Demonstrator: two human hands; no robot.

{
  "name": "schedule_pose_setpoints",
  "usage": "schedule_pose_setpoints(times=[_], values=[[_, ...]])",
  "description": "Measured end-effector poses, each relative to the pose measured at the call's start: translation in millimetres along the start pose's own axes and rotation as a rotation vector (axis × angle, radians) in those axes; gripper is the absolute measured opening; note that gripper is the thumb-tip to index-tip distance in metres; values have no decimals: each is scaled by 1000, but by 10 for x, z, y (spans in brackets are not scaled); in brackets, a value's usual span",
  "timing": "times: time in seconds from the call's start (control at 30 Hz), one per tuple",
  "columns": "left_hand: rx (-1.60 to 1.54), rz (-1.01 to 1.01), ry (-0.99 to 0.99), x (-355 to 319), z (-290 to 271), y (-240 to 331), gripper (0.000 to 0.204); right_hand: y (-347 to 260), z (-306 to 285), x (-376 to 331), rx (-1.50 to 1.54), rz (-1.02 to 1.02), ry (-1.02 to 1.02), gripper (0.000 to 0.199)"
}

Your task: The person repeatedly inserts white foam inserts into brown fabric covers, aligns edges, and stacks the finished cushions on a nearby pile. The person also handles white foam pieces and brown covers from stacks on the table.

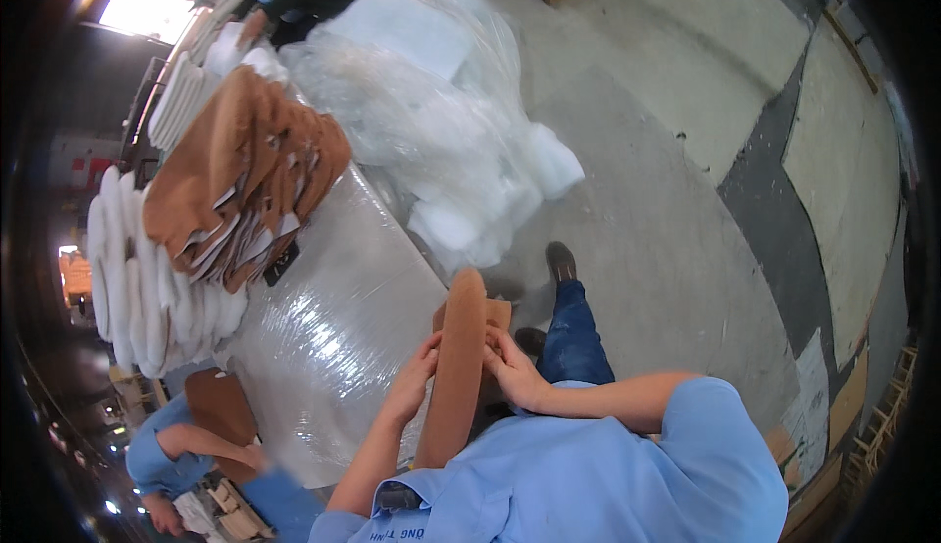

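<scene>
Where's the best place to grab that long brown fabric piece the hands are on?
Grip the brown piece at its middle, from both sides, where the left hand and right hand already pinch its edges. It stands upright, long and narrow, so a mid-length hold likely keeps it from flopping.

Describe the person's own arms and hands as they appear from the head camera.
Both forearms are bare, and so are the left hand and the right hand: no gloves, and no watch or rings that can be made out. A light blue short-sleeved shirt with a collar covers the shoulders; its right sleeve ends above the elbow.
</scene>
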State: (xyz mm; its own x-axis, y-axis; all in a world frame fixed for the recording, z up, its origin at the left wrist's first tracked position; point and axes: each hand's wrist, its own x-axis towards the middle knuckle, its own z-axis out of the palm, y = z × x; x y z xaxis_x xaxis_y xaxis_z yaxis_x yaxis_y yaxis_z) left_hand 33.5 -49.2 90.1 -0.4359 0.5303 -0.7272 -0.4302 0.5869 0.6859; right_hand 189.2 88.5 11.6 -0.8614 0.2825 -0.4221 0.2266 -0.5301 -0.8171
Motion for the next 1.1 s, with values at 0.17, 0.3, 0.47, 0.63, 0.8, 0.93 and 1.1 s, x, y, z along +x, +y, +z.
schedule_pose_setpoints(times=[0.17, 0.3, 0.47, 0.63, 0.8, 0.93, 1.1], values=[[-129, -91, 131, 493, -360, -9, 49, -161, -458, 367, -181, 324, -116, 35], [-17, -53, 207, 1087, -258, 301, 32, 36, -650, 883, -151, 137, 170, 26], [271, -130, 210, 1358, -105, 381, 29, -43, -901, 1344, 46, 381, -45, 34], [684, -116, 159, 1374, 46, 507, 36, -240, -944, 1651, 139, 849, -293, 34], [645, -164, 172, 1316, 268, 663, 38, -145, -896, 1684, 448, 915, -357, 26], [690, -273, 125, 1269, 279, 790, 37, -257, -955, 1662, 525, 867, -340, 16], [678, -300, 86, 1123, 179, 527, 31, -203, -925, 1663, 668, 816, -212, 17]])
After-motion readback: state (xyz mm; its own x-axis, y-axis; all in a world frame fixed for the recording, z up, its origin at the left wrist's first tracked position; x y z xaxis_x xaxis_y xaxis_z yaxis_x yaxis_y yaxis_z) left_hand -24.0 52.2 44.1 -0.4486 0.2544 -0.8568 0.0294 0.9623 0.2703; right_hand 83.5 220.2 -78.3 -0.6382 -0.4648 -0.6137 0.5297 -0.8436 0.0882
